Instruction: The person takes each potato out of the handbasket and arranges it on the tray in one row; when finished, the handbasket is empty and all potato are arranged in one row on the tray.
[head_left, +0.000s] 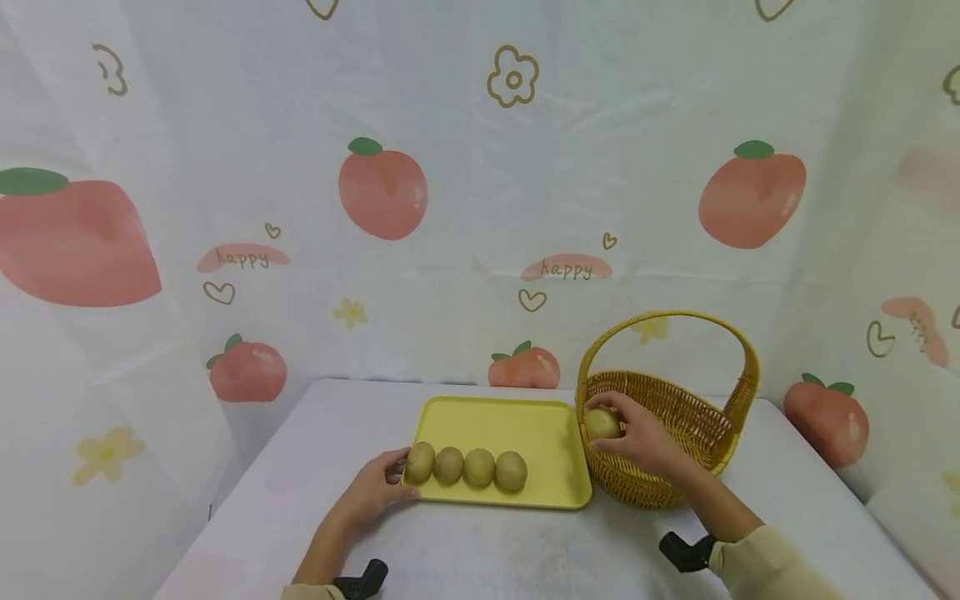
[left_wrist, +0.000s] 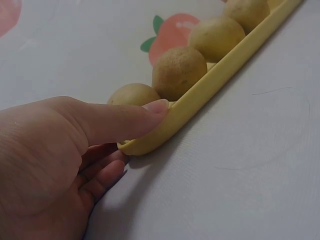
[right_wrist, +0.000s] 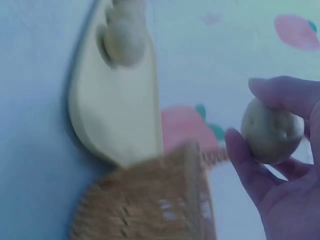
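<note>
A yellow tray (head_left: 551, 467) lies on the table, with several round tan potatoes (head_left: 479, 467) in a row along its near side. My left hand (head_left: 377, 485) grips the tray's near left corner. In the left wrist view the thumb (left_wrist: 145, 116) lies over the rim beside the end potato (left_wrist: 134, 94), and the other fingers are low outside the tray. Over the left rim of a woven basket (head_left: 637, 493), my right hand (head_left: 643, 437) holds another potato (right_wrist: 271, 131) between thumb and fingers. Small dents show on that potato's skin.
The basket stands against the tray's right end, its tall arched handle (head_left: 671, 314) rising above the right hand. Behind the white table (head_left: 480, 550) hangs a pale curtain (head_left: 465, 208) printed with fruit. Black straps (head_left: 686, 552) circle both wrists.
</note>
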